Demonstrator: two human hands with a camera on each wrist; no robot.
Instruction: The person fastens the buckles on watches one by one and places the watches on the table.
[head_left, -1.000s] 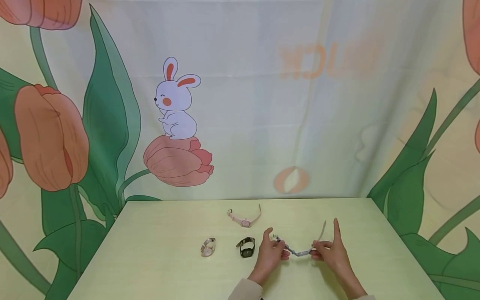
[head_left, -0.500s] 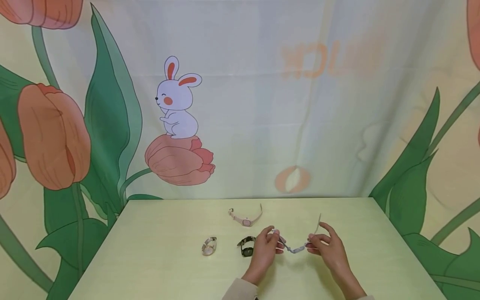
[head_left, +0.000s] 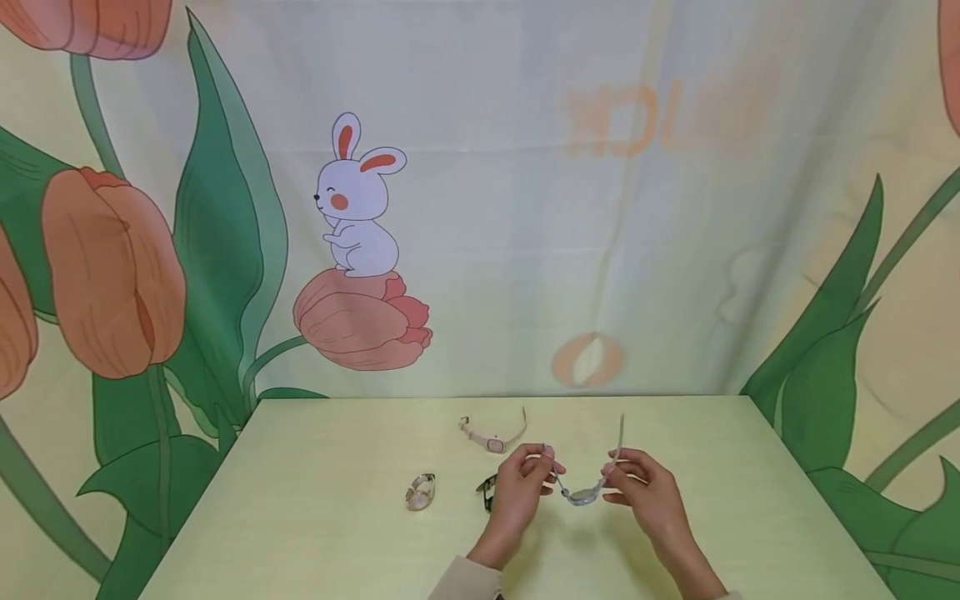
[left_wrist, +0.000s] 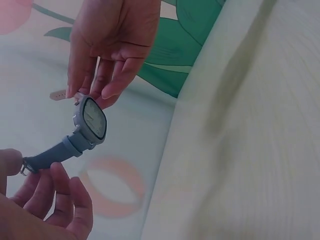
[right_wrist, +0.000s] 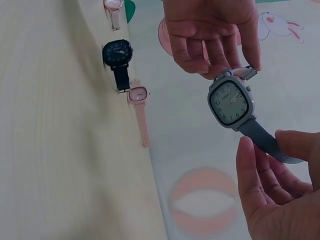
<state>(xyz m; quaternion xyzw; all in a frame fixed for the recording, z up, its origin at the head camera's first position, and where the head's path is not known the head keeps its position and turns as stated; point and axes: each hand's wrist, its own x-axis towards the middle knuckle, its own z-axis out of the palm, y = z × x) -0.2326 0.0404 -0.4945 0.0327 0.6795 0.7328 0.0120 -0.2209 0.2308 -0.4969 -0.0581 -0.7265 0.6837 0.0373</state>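
A blue-grey wristwatch (head_left: 582,497) hangs in a shallow U between my two hands, above the table. My left hand (head_left: 517,487) pinches the buckle end of its strap between thumb and fingers. The other strap is pinched by my right hand (head_left: 651,496), with the free strap end pointing up past the fingers. In the right wrist view the squarish dial (right_wrist: 230,102) faces the camera, showing numerals and hands. The left wrist view shows the buckle (left_wrist: 24,167) right at the left thumb, with the case (left_wrist: 92,120) tilted.
A pink watch (head_left: 495,445) lies farther back on the pale table (head_left: 315,533). Left of my hands is a watch with a metallic-looking band (head_left: 420,493). A black watch (head_left: 489,493) is partly hidden behind my left hand. A printed curtain (head_left: 480,250) hangs behind the table.
Both hands have shifted left and slightly up with the blue-grey watch. Its face has tilted into the head view, and its free strap end stands more upright. My left hand now covers more of the black watch.
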